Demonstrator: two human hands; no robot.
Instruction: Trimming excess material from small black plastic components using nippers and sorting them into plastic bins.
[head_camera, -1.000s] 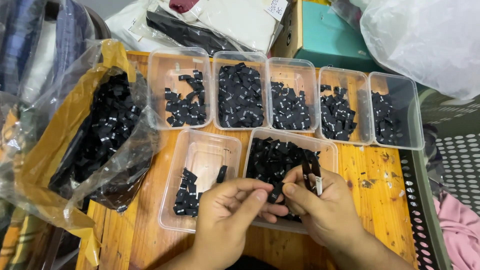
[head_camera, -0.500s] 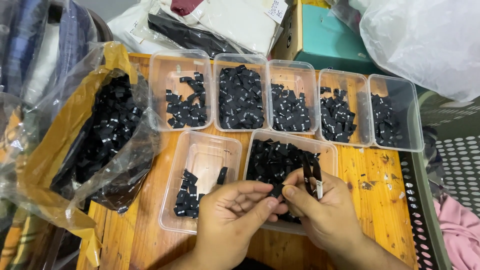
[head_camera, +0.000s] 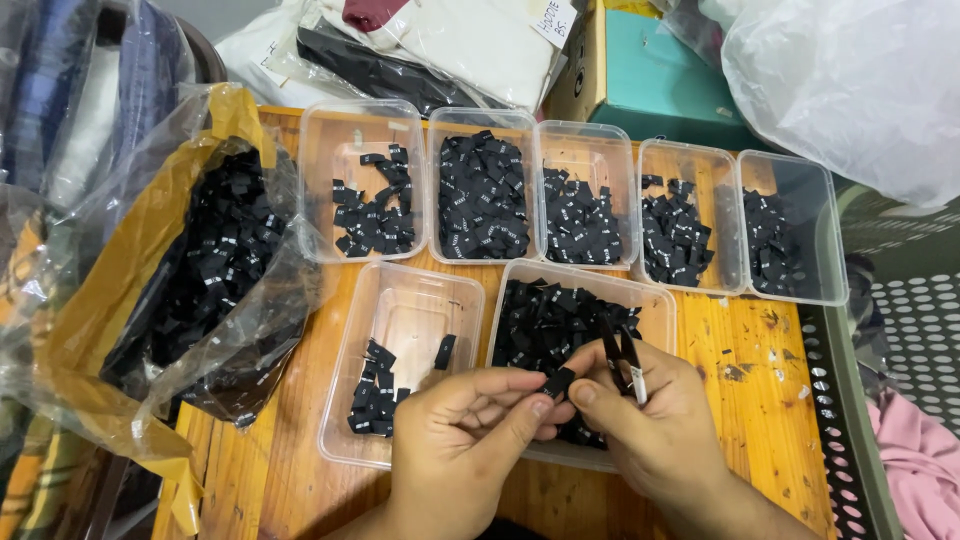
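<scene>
Both hands meet over the near edge of the tabletop (head_camera: 770, 400), above a clear tub (head_camera: 655, 310) of black labels. The left hand (head_camera: 455, 450) and right hand (head_camera: 655, 430) pinch one small black label (head_camera: 558, 382) between their fingertips; the right also grips small snips (head_camera: 622, 360).

Clear glossy plastic tubs (head_camera: 362, 180) are sitting on a rough wooden table (head_camera: 760, 390). Matt black cloth labels (head_camera: 483, 195) are filling them, and a shiny crinkled plastic bag (head_camera: 190, 290) is lying at the left.

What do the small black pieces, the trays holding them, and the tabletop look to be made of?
Black pieces: probably woven fabric labels, matte, folded, with pale markings. Trays: thin clear plastic, glossy, with the tabletop showing through. Tabletop: wood, orange-stained, with visible grain and scuffs. Both hands pinch one piece.
</scene>
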